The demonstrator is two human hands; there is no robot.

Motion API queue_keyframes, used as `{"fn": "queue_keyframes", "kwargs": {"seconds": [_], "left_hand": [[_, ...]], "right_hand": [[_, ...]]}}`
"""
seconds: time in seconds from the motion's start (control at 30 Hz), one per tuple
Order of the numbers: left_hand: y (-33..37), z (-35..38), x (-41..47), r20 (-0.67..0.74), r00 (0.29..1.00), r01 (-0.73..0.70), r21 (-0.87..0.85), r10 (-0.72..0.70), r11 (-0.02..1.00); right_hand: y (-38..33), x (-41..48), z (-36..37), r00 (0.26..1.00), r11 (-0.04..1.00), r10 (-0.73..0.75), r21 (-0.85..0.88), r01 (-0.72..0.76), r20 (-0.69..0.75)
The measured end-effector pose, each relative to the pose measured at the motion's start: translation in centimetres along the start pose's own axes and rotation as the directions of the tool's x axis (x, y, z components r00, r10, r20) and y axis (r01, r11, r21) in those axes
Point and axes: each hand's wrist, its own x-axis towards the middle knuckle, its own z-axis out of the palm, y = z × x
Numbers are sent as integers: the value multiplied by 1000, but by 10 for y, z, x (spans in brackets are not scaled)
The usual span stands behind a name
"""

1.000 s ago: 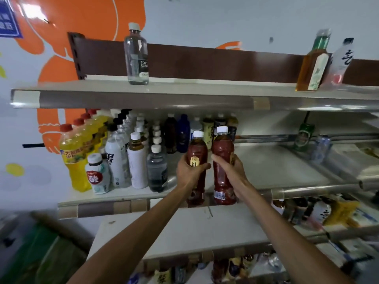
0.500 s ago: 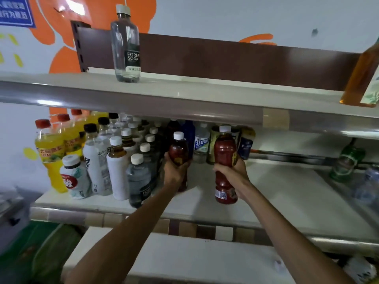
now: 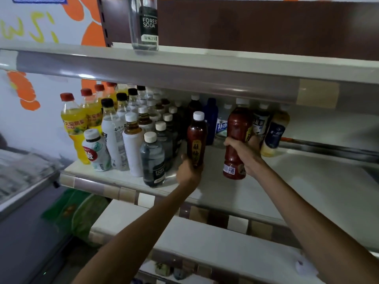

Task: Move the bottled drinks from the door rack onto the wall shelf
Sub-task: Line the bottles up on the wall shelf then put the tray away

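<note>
1. Left hand (image 3: 189,171) – fingers curled round the lower part of a slim dark bottle (image 3: 196,138) with a white cap and a yellow-lettered label. The bottle is upright and its base is hidden by the hand.
2. Right hand (image 3: 244,152) – wrapped round the waist of a larger red-brown bottle (image 3: 235,128), white cap up, tilted slightly. Its barcode end shows below the fingers. Whether the base touches the board cannot be told.
3. Both bottles are over the middle shelf (image 3: 297,181), side by side but apart, the slim one to the left.
4. The slim bottle is just right of a packed group of drinks standing on that shelf. The nearest of these is a grey bottle (image 3: 152,160) with a black label.
5. Yellow drinks (image 3: 73,124) with red caps stand at the group's left end.
6. More bottles line the back of the shelf, behind both hands.
7. A clear Forest Soda bottle (image 3: 144,23) stands alone on the upper shelf (image 3: 225,60).
</note>
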Motion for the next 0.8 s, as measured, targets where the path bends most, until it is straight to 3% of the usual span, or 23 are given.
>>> {"fn": "queue_keyframes", "kwargs": {"seconds": [0.07, 0.23, 0.37, 0.8], "left_hand": [[3, 2, 14, 51, 999, 20, 9, -20, 1000], [21, 6, 53, -1, 999, 45, -23, -45, 999], [28, 16, 82, -7, 999, 48, 61, -48, 997], [36, 14, 112, 102, 987, 122, 45, -126, 992]], "right_hand": [[4, 2, 2, 1000, 1000, -3, 4, 3, -1], [3, 3, -1, 1000, 1000, -3, 22, 3, -25], [2, 2, -16, 999, 1000, -23, 4, 23, -47], [2, 7, -21, 998, 997, -48, -61, 47, -27]]}}
